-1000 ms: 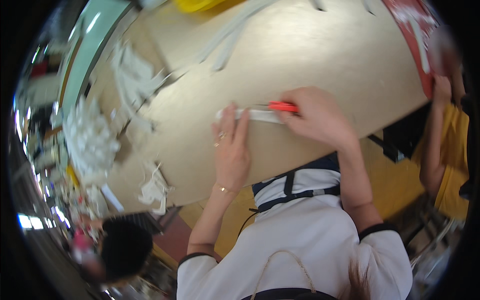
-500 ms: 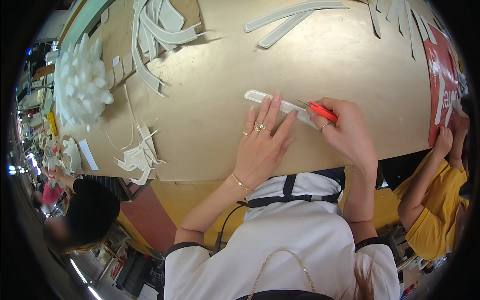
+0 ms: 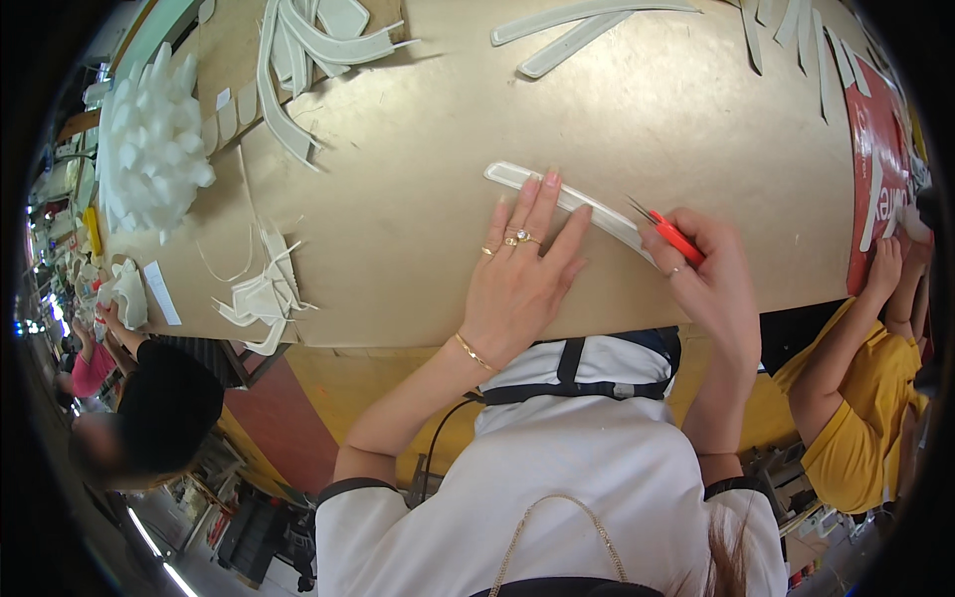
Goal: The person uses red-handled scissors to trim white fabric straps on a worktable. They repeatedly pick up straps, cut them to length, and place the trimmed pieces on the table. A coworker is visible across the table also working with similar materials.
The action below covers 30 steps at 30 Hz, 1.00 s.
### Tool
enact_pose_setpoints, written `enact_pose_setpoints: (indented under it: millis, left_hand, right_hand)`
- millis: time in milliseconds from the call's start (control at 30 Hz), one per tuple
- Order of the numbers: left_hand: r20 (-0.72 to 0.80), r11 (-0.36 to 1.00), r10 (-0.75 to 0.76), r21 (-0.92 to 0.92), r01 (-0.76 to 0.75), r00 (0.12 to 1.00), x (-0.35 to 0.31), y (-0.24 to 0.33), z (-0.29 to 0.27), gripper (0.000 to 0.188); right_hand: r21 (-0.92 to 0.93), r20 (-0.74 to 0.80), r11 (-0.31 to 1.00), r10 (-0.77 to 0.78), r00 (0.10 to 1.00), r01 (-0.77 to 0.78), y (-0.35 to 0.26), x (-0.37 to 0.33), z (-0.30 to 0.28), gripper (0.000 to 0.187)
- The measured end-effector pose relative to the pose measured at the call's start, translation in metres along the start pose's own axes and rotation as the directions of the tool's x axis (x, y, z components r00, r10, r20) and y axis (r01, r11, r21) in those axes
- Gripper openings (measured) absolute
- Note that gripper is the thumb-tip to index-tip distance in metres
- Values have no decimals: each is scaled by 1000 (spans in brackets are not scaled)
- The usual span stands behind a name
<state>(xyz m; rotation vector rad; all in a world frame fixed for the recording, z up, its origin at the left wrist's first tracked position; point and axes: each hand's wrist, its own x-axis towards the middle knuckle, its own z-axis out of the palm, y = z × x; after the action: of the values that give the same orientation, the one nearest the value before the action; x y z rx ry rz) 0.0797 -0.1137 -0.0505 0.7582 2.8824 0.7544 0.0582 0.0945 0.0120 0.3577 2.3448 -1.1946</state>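
Observation:
A curved pale strip [image 3: 619, 227] with a raised, stitched-looking outline lies slantwise on the tan tabletop [image 3: 418, 199]. Across its middle my left hand [image 3: 515, 284] rests flat, fingers spread, holding nothing. My right hand [image 3: 714, 279], at the strip's near right end, is closed around small thread snips [image 3: 676, 237] with red handles. Their thin metal blades point up and to the left, clear of the strip. Whether my right fingertips also pinch the strip's end is hard to make out.
Two similar strips [image 3: 577, 48] lie crossed at the far side. Far left are a pile of pale pieces [image 3: 286, 124], a white spiky foam-like heap [image 3: 154, 149] and thready scraps [image 3: 264, 294]. A red sheet [image 3: 870, 199] lies at right, beside a person in yellow [image 3: 856, 398]; another in black [image 3: 169, 408] is at left.
My right hand and the snips have shifted slightly right and down, away from the strip's middle, uncovering more of it. My left hand stays on the strip. The whole view has shifted slightly.

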Motion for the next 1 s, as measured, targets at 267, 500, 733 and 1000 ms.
enact_pose_setpoints:
  millis: [267,500,733,1000]
  left_hand:
    - [-16,995,-68,-71,66,998,-1,3,3,59]
    - [-16,993,-118,24,118,993,1,11,6,58]
    - [17,985,-168,34,167,986,3,17,5,58]
    - [48,984,-162,80,158,986,4,18,4,56]
  right_hand:
    - [136,-101,984,133,986,-118,42,-28,-13,23]
    - [106,-127,986,145,981,-132,53,-30,-19,23]
    - [29,-196,995,101,975,-97,55,-32,-14,19]
    - [-17,-191,999,35,981,-39,60,-33,-14,16]
